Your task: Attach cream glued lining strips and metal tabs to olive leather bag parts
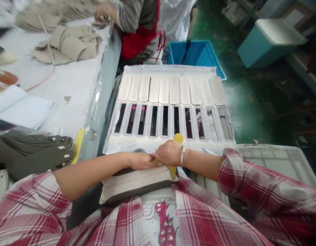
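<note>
Right hand (169, 153) closes its fingers around a yellow plastic strip (177, 138) above a beige board (134, 184); left hand (142, 161) lies against it, grip unclear. Strip looks light, stiff; hold mid-length.

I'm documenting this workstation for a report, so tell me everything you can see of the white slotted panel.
The white slotted panel is a flat rectangular board with a glossy, plastic-like sheen. Ten narrow slots run side by side across it, most dark, the rightmost paler. Beyond them lie ten pale round-ended strips in a row. The person's right hand is at its near edge, and a blue crate sits past its far edge.
</note>
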The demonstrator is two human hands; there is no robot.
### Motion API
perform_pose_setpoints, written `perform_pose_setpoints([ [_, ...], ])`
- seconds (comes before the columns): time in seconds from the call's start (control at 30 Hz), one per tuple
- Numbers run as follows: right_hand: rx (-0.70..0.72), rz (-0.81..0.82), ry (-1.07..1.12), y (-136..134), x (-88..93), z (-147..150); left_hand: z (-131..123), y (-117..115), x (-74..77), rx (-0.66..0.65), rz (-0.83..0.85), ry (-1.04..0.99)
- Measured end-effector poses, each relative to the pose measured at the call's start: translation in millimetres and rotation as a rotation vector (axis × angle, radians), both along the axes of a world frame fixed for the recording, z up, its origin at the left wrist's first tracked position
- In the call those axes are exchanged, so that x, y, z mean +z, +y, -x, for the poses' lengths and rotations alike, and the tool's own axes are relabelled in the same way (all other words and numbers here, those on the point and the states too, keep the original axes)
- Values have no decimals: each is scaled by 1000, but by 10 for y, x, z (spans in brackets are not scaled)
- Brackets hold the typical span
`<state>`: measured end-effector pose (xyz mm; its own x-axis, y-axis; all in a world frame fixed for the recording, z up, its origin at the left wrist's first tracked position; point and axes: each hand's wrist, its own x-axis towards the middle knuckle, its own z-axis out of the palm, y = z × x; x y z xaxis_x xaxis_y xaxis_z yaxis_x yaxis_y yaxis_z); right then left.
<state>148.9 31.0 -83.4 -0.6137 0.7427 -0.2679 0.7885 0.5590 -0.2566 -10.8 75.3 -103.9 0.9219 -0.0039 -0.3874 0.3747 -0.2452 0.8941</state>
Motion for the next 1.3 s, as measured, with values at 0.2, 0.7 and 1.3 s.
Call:
perform_pose_setpoints([
  [0.2,-181,4,-31,18,148,-439,71,-9,207,66,-137,215],
  [0.7,-1151,958,913,-1051,-396,-955,-305,-226,339,74,-311,209],
  [1.3,-594,963,604,-1264,80,-873,-235,-1045,205,354,-1039,132],
])
